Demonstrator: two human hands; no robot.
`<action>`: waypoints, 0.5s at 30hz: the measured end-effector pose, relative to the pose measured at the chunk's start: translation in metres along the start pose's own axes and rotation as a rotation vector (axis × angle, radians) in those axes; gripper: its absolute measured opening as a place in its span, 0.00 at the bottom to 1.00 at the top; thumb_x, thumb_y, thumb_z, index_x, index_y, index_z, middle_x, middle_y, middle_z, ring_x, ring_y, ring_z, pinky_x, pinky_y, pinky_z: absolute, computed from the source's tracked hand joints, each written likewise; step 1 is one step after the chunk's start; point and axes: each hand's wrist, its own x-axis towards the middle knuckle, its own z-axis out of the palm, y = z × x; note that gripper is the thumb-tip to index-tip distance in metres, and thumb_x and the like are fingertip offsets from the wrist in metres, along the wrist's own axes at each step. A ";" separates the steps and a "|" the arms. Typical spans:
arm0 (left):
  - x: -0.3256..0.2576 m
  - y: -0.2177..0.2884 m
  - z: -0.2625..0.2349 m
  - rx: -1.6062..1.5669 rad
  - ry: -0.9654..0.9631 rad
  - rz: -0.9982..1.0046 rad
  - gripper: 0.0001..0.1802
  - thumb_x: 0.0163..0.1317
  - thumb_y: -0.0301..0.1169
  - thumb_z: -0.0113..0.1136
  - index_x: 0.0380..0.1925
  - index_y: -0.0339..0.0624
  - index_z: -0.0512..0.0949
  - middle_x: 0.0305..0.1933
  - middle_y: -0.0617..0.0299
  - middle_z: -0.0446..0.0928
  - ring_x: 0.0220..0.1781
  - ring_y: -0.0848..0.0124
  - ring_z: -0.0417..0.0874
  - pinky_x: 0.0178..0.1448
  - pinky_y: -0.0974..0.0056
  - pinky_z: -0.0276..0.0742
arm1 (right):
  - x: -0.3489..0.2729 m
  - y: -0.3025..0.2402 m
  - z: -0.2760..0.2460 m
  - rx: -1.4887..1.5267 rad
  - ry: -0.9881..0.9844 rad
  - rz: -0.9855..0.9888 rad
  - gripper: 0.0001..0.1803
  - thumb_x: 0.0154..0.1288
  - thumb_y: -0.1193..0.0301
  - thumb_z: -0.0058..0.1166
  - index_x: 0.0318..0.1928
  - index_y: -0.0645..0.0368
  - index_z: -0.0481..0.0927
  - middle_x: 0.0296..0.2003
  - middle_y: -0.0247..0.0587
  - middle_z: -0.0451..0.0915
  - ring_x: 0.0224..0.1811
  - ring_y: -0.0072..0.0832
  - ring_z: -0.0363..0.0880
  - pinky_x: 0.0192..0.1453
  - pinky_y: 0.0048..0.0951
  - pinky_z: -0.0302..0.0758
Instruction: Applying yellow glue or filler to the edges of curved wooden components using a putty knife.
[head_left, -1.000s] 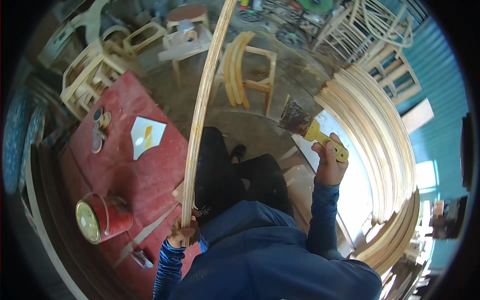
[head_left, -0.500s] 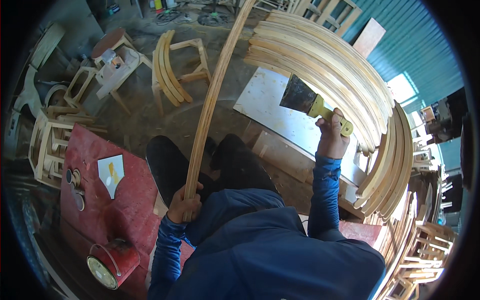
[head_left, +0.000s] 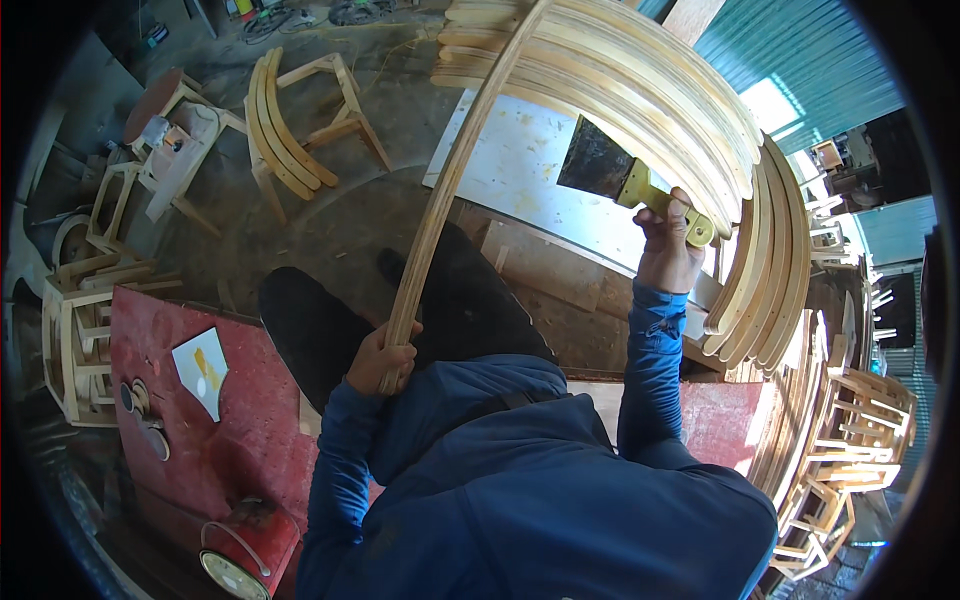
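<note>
My left hand is closed around the near end of a long, slightly curved wooden strip, which slants up and away to the right past the top of the view. Raised at the right, my right hand grips the yellow handle of a putty knife whose wide dark blade points left. Behind the blade lies a white board. A large stack of curved wooden strips rests beyond it, and more curved pieces stand just right of my right hand.
On a red panel at my left lie a white pointed scraper with yellow smears and some small round lids. A red can with a wire handle is tipped near the lower left. Wooden chair frames stand beyond, others at right.
The view has swung to the right, so the surroundings shift left. The wooden strip tilts further right with my left hand, which sits slightly higher. Both grips stay the same.
</note>
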 end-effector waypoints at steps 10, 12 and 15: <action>-0.003 0.009 -0.012 -0.122 -0.033 -0.078 0.29 0.59 0.32 0.63 0.58 0.34 0.68 0.21 0.67 0.71 0.15 0.80 0.71 0.18 0.75 0.68 | -0.027 0.030 0.099 0.112 -0.221 0.196 0.17 0.70 0.70 0.59 0.54 0.67 0.76 0.38 0.47 0.81 0.31 0.36 0.82 0.41 0.37 0.82; 0.012 -0.003 -0.020 -0.084 -0.110 -0.060 0.26 0.61 0.33 0.64 0.57 0.36 0.71 0.20 0.69 0.71 0.15 0.81 0.72 0.18 0.74 0.68 | -0.033 0.035 0.124 0.107 -0.395 0.222 0.17 0.72 0.71 0.55 0.56 0.68 0.75 0.40 0.50 0.82 0.34 0.37 0.84 0.44 0.37 0.83; 0.023 -0.007 -0.019 -0.069 -0.118 -0.035 0.25 0.60 0.38 0.67 0.54 0.39 0.74 0.19 0.68 0.72 0.15 0.79 0.71 0.17 0.71 0.67 | -0.071 0.041 0.196 -0.056 -0.826 0.234 0.17 0.73 0.71 0.53 0.57 0.67 0.74 0.46 0.56 0.83 0.43 0.38 0.86 0.53 0.37 0.82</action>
